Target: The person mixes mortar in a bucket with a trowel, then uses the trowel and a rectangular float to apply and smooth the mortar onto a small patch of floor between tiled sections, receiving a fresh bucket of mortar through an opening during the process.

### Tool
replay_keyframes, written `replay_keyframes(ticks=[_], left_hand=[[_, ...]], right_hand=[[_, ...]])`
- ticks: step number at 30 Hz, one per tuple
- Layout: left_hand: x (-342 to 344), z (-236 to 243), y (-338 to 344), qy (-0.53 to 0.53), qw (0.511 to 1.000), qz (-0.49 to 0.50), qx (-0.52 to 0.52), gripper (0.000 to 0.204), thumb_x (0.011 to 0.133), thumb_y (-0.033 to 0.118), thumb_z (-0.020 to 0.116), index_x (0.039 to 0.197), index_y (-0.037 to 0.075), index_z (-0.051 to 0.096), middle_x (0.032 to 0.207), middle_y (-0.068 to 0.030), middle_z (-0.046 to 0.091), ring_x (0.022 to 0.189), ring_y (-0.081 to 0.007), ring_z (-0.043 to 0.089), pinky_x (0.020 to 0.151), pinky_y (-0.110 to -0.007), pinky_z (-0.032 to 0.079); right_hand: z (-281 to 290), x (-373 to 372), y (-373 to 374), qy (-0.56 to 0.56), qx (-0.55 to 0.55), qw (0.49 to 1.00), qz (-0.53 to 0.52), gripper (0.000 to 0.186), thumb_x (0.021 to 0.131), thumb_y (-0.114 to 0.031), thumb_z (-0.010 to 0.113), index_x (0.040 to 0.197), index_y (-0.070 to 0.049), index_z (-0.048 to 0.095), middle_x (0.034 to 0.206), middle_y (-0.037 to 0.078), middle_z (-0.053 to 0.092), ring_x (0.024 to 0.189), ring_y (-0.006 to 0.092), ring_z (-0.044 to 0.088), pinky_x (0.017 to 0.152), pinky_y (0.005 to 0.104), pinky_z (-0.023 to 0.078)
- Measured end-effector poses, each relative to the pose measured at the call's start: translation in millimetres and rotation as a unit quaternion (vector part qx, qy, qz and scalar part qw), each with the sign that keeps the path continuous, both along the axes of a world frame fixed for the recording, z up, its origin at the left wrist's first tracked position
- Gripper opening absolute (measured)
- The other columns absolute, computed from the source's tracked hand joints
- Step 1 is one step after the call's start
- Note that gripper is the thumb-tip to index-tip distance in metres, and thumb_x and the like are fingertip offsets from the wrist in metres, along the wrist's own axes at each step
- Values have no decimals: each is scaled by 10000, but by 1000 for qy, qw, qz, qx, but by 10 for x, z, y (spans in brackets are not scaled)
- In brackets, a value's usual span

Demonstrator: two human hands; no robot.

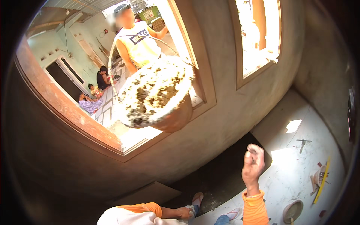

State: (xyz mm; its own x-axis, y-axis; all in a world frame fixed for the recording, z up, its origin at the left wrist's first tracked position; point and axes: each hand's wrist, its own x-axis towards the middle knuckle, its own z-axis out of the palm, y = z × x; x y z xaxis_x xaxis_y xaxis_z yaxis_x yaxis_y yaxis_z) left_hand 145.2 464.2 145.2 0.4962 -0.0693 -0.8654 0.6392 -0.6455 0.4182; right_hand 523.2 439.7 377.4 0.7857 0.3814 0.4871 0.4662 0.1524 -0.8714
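A bucket (170, 116) heaped with wet grey mortar (153, 88) fills the window opening ahead of me, tilted toward me and slightly blurred. Its thin handle (110, 62) arches up over the load. Behind it stands a person (140, 47) in a pale sleeveless shirt and cap, one arm reaching down behind the bucket; that hand is hidden. My right hand (253, 165) is raised below and to the right of the bucket, apart from it, fingers bent and holding nothing. Down by my leg is my left hand (183, 213), fingers curled; whatever they hold cannot be made out.
A wooden frame (123, 153) borders the window in the plastered wall (228, 112). On the pale tiled floor (277, 187) lie a T-shaped tool (303, 144), a yellow strip (321, 182) and a round basin (293, 210). Beyond the window, several people sit on the floor.
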Motion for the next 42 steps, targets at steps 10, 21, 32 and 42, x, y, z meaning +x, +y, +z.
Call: replay_keyframes(ticks=[10,21,32,42], left_hand=[[-555,538,1290,-165,907,370,113,456,887,357,545,1206,32,575,1171,-217,610,1114,-367,573,954,-416,453],[-755,552,1451,-236,759,605,-51,373,903,261,576,1174,6,589,1086,-140,647,984,-224,624,829,-336,494],[771,2223,1895,-526,598,520,-307,492,1009,325,356,1379,2,371,1319,-132,497,1182,-239,508,945,-370,433],[1470,248,634,105,480,606,-626,578,975,469,291,1358,59,431,1311,-135,518,1181,-306,515,972,-505,404]], right_hand=[[3431,-566,2773,-441,-167,871,139,762,817,-566,605,1296,5,450,1241,254,525,1190,373,490,1025,423,377],[3607,-1005,2324,-419,-225,859,189,567,811,-338,747,493,-50,375,446,-4,272,463,73,249,404,301,218],[3962,-1199,1363,-173,-337,902,207,471,886,-144,656,452,-98,478,421,3,469,536,88,619,451,231,457],[1479,-306,517,78,-542,829,108,458,821,-254,716,514,-16,474,461,14,443,437,81,379,416,283,326]])
